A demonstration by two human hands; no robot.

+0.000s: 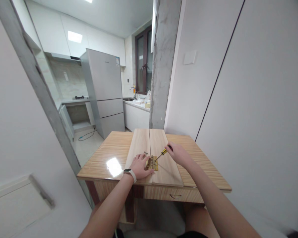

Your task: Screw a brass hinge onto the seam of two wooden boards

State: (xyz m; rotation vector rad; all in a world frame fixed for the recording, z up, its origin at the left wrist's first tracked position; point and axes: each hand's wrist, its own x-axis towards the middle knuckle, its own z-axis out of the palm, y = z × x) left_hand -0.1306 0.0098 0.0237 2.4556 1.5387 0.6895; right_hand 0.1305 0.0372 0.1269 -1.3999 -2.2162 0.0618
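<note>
Two light wooden boards [161,145] lie side by side on a glossy wooden table [109,155]. A brass hinge [152,163] sits across the seam between them. My left hand [139,166] rests on the left board with its fingers pressed on the hinge's left leaf. A white band is on that wrist. My right hand [178,154] is closed round a yellow-handled screwdriver [161,154], whose tip points down at the hinge's right leaf. A couple of small screws [145,153] lie on the left board just beyond my left hand.
The table stands against a white wall on the right. A bare concrete pillar [164,66] rises behind it. Beyond is a kitchen with a grey fridge [105,89], a counter with a sink [136,100] and a stove [78,97]. A drawer handle [173,196] faces me.
</note>
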